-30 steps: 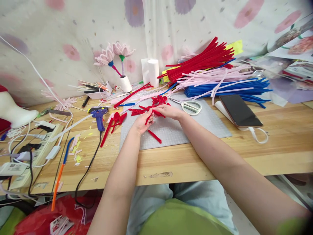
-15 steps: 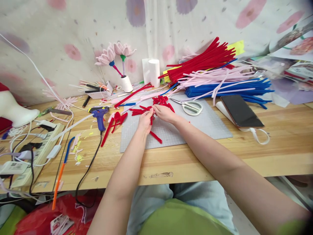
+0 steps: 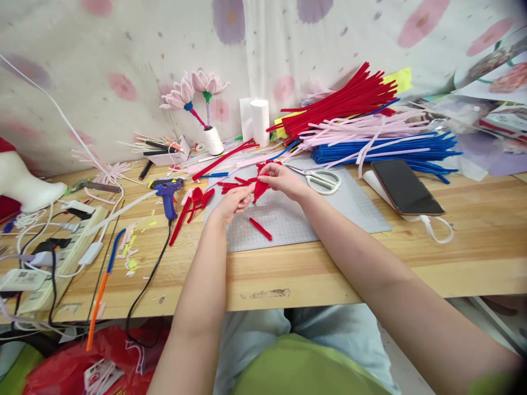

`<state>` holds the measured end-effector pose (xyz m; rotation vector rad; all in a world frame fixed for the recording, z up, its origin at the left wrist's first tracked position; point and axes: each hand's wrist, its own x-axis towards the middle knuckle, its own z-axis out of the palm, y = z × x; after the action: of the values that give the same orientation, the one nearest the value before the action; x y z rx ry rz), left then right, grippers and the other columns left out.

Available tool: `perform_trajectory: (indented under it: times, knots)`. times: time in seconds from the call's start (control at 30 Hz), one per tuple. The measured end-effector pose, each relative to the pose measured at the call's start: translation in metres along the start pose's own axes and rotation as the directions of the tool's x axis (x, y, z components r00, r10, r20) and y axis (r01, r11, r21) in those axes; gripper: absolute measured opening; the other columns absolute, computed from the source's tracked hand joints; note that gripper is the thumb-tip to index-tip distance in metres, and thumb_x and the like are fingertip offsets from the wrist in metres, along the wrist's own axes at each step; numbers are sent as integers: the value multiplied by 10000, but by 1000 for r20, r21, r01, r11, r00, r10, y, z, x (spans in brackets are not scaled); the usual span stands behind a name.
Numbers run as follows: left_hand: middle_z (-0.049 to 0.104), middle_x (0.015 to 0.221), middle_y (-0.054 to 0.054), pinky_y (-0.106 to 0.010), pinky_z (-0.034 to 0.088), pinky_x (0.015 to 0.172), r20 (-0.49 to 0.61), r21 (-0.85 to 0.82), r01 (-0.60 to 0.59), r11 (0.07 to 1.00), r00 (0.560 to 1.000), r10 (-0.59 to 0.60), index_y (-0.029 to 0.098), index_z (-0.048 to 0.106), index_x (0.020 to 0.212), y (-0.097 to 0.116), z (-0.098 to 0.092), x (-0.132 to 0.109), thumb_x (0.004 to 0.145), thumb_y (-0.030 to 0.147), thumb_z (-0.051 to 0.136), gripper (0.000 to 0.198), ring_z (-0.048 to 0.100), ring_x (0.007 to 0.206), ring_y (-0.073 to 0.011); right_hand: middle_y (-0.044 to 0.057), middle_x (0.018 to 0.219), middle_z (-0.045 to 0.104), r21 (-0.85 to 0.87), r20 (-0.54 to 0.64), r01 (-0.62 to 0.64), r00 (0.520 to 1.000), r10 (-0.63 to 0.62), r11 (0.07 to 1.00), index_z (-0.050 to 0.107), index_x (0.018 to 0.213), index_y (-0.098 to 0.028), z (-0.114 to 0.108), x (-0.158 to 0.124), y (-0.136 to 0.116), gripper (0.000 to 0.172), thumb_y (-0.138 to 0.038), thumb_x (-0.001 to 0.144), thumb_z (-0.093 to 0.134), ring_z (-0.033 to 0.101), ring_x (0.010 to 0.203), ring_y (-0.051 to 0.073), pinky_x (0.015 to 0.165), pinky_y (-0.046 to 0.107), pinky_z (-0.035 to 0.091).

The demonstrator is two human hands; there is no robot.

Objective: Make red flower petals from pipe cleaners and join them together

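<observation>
I count my two hands [image 3: 282, 181], two standing pink flowers [image 3: 180, 94], one glue gun [image 3: 168, 198], one pair of scissors [image 3: 312, 175], one phone [image 3: 407, 187], one mat [image 3: 352, 203].

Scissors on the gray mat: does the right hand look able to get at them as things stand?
Probably yes: the scissors lie on the mat close beside the right hand, with nothing seen lying over them. It would likely need to let go of the red piece first.

The bare right grip [image 3: 280, 180] partly hides the fuzzy red piece [image 3: 259, 191]; the left edge crops the smooth white rounded form [image 3: 31, 184].
</observation>
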<state>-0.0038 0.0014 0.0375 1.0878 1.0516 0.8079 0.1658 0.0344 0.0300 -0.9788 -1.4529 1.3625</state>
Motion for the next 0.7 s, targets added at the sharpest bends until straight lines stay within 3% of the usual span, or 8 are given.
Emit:
perform_trajectory:
  times: [0.07,0.13,0.27,0.37,0.53,0.6,0.7]
  knots:
    - [424,433,37,-186,158,352,-28,55,54,997,998,-52,145,555,612,4,5,-3,680,433,645,310,298,329,-29,-71,552,449,2,3,51,999,-51,999,484,770,-160,5,-1,-2,240,-316,675,641,361,464,37,431,180,233]
    - [466,454,21,-189,163,347,-73,120,80,990,995,-72,149,537,605,5,10,-4,669,429,652,310,332,333,-38,-73,555,450,-15,0,93,996,-93,996,478,784,-164,9,-2,-2,242,-319,682,634,368,471,39,434,178,247]
    - [315,390,79,-188,136,363,-184,157,-32,987,981,61,149,512,565,2,18,-1,649,306,661,232,239,336,-24,-83,559,441,-19,20,116,993,-116,993,472,870,-181,11,-2,4,251,-328,713,601,358,449,42,417,179,256]
    - [267,377,88,-198,118,382,-287,132,-99,986,949,133,149,496,535,0,23,3,648,260,634,210,198,348,-25,-94,558,432,48,28,115,993,-117,992,445,914,-198,11,0,7,289,-324,709,605,355,428,42,401,180,258]
    - [337,407,70,-202,213,431,-425,140,-184,973,876,227,147,491,488,-3,27,9,645,230,609,213,275,403,-40,-93,560,457,93,36,132,990,-136,987,425,902,-198,13,-1,2,322,-329,690,629,362,427,41,396,177,253]
    - [358,419,64,-206,250,460,-443,202,-215,955,850,285,150,506,489,-5,25,10,655,245,600,213,310,429,-52,-94,548,456,70,36,139,989,-142,988,424,903,-194,13,-2,-2,322,-325,692,629,366,426,41,400,177,254]
    - [403,440,50,-216,285,501,-440,435,-230,871,790,428,156,539,507,-6,23,8,685,273,580,217,359,471,-71,-90,552,458,10,23,163,986,-164,987,427,893,-191,12,-2,-4,310,-290,685,634,388,447,45,419,178,271]
